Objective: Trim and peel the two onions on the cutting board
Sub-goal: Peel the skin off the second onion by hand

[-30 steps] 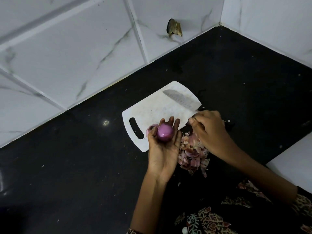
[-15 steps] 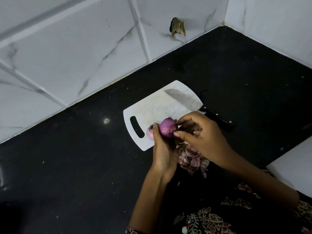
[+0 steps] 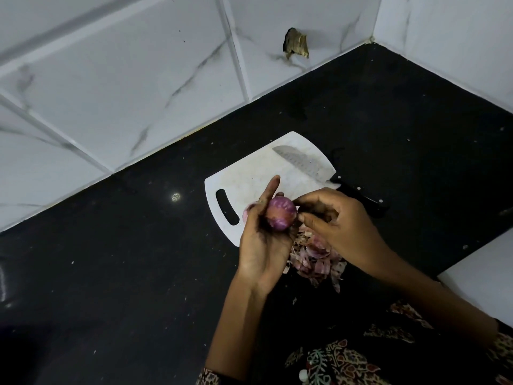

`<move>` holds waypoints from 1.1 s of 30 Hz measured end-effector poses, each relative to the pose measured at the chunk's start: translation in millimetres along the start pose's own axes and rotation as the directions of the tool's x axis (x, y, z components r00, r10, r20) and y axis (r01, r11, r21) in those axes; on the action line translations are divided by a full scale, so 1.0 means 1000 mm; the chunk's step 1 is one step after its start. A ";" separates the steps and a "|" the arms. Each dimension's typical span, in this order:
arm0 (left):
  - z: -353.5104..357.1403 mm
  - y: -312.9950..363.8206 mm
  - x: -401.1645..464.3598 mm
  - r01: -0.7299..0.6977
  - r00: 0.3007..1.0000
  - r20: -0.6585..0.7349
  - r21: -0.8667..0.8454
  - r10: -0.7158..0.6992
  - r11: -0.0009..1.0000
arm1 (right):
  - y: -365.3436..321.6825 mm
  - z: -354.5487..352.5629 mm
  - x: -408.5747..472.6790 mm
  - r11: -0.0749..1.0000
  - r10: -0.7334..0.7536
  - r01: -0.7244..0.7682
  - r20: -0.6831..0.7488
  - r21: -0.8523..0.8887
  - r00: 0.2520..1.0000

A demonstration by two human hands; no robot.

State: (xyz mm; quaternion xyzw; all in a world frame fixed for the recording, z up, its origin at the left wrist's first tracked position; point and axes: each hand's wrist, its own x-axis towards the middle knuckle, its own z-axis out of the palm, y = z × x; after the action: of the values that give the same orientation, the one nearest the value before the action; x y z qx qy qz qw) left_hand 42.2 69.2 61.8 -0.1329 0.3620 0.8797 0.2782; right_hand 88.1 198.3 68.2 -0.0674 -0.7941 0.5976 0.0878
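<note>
Curled around the onion [image 3: 281, 214], my left hand [image 3: 263, 240] holds it above the cutting board [image 3: 249, 173] while my right hand [image 3: 337, 223] pinches at its skin, peels [image 3: 316, 259] piled below, second onion [image 3: 247, 213] apparently done, knife [image 3: 319, 173] resting.

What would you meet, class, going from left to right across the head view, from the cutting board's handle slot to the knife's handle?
Handle slot → second onion behind the left hand → held onion → right hand → knife handle.
</note>
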 end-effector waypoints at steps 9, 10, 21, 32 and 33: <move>0.003 0.009 -0.006 -0.121 0.989 0.117 0.322 0.087 0.939 | -0.012 -0.003 -0.001 0.891 0.196 -0.226 0.117 0.394 0.974; 0.004 0.009 -0.006 -0.130 0.987 0.133 0.362 0.087 0.923 | -0.012 -0.003 0.001 0.870 0.218 -0.248 0.117 0.426 0.969; 0.001 0.011 -0.010 -0.164 0.975 0.218 0.583 0.042 0.796 | -0.007 -0.012 0.006 0.899 0.261 -0.266 0.062 0.348 0.963; 0.003 0.006 -0.009 -0.230 0.970 0.224 0.693 0.099 0.683 | -0.006 -0.008 0.006 0.953 -0.231 0.219 -0.037 -0.211 0.972; 0.002 0.006 -0.009 -0.239 0.967 0.232 0.702 0.102 0.671 | -0.005 -0.007 0.006 0.950 -0.233 0.222 -0.028 -0.220 0.972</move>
State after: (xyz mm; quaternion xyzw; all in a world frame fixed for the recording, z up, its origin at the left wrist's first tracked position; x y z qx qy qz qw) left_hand 45.6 63.6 71.1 0.0990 0.6648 0.6952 0.2548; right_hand 83.7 205.0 75.6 -0.0005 -0.8539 0.4921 0.1694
